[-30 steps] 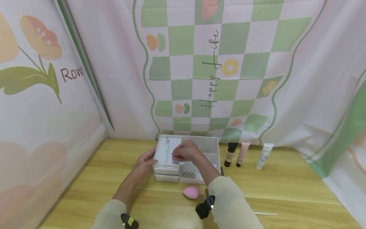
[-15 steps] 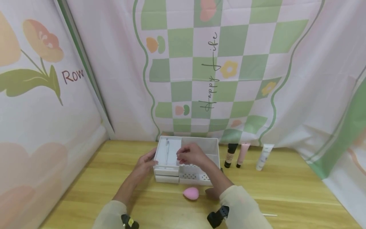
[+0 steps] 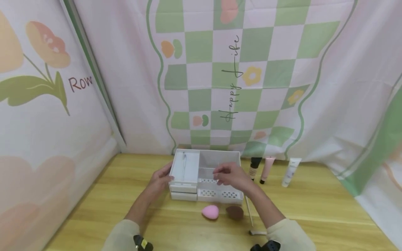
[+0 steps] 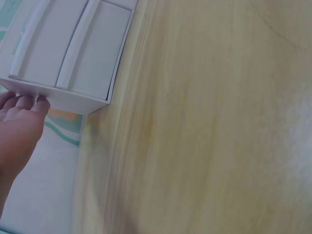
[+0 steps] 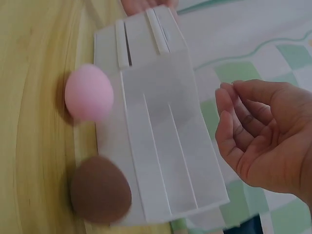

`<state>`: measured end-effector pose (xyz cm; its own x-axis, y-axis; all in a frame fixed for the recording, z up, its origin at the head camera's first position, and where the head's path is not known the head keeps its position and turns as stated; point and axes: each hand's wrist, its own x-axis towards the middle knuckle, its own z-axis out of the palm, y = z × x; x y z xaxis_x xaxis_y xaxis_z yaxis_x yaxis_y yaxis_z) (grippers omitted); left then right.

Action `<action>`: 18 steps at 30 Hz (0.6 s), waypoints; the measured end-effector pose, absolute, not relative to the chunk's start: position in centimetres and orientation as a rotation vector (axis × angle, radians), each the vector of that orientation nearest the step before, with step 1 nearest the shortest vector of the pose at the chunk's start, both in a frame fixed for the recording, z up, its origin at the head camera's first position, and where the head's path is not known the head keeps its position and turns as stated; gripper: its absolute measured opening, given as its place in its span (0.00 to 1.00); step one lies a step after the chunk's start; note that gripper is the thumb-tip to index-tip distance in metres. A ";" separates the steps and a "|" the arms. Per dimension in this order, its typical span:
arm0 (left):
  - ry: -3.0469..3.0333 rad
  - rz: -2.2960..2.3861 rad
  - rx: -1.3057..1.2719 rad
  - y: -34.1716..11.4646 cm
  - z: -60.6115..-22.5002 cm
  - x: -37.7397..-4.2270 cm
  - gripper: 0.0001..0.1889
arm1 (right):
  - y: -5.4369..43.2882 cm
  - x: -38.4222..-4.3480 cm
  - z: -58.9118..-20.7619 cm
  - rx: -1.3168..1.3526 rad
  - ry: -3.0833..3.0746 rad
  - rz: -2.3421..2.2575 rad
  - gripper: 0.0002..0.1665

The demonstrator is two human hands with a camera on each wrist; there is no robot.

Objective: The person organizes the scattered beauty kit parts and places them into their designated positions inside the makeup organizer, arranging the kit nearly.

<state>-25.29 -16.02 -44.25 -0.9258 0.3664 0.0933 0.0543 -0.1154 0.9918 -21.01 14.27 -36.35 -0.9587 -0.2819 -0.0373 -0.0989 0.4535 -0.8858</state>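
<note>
A white desktop organizer (image 3: 220,200) stands on the table, with two shallow drawers (image 3: 183,193) at its front left and open compartments on the right. In its shallow top-left tray (image 3: 192,167) lies a slim pen-like stick (image 3: 184,164). My left hand (image 3: 160,179) rests against the organizer's left side, thumb at the front corner; in the left wrist view the fingertips (image 4: 41,103) touch the side wall. Above the right compartments hovers my right hand (image 3: 232,177), fingers loosely curled and thumb close to the index finger, with nothing visible between them (image 5: 268,131).
In front of the organizer lie a pink makeup sponge (image 3: 210,212) and a brown one (image 3: 235,212). A thin stick (image 3: 249,212) and a small brush (image 3: 257,233) lie beside my right forearm. To the right stand a black-capped bottle (image 3: 253,167), a pink tube (image 3: 267,170) and a white tube (image 3: 291,172).
My right hand has moved right, from the top-left tray to over the right compartments. A pinkish-red spot at its fingertips no longer shows. The brown sponge is uncovered. My left hand stays put.
</note>
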 end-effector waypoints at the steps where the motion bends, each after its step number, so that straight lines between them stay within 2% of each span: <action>1: 1.935 2.149 0.466 -16.0 -44.2 -25.3 0.37 | 14.8 -20.8 -36.3 -0.340 2.528 -1.518 0.17; 11: 1.943 2.138 0.477 -16.0 -44.1 -25.2 0.37 | 19.4 -19.0 -37.3 -0.361 2.538 -1.564 0.16; 18: 1.951 2.145 0.462 -15.9 -44.1 -25.1 0.37 | 22.0 -18.2 -38.9 -0.339 2.525 -1.550 0.19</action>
<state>-25.10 -15.94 -44.14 -0.9300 0.3560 0.0918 0.0578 -0.1049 0.9928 -18.19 22.01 -38.91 -0.9616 -0.2739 -0.0170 -0.1088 0.4374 -0.8927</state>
